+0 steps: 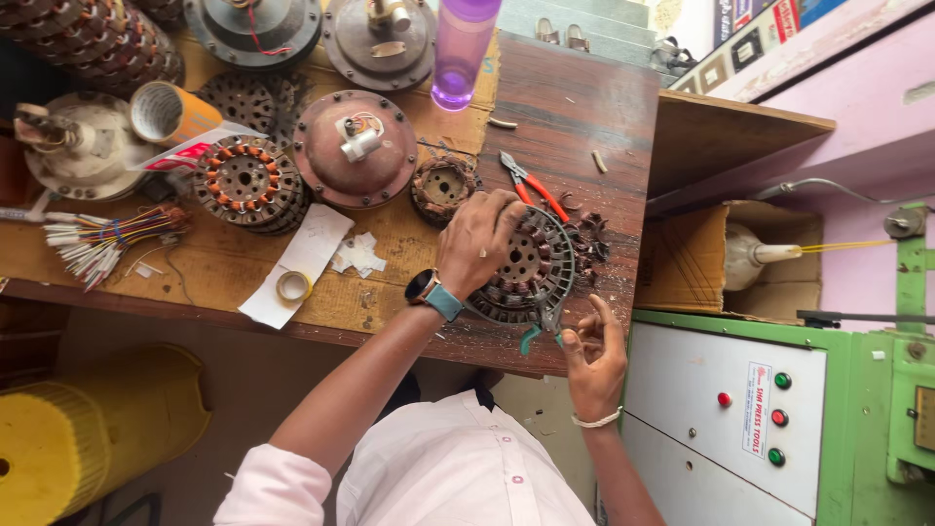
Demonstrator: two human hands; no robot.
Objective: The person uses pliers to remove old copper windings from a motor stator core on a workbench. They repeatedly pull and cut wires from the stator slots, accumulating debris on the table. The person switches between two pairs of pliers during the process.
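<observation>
Round stator [531,268] lies flat — left hand [477,239] pressing its top.

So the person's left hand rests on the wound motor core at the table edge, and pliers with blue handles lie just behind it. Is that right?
Not quite: in the head view the pliers have red handles, not blue. The rest holds: the left hand rests on the wound motor core at the table edge, with the pliers just behind it.

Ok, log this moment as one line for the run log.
left hand: pressing on fan stator | right hand: pinching teal-handled tool at stator edge | red-handled cutters: lying on table, untouched
</observation>
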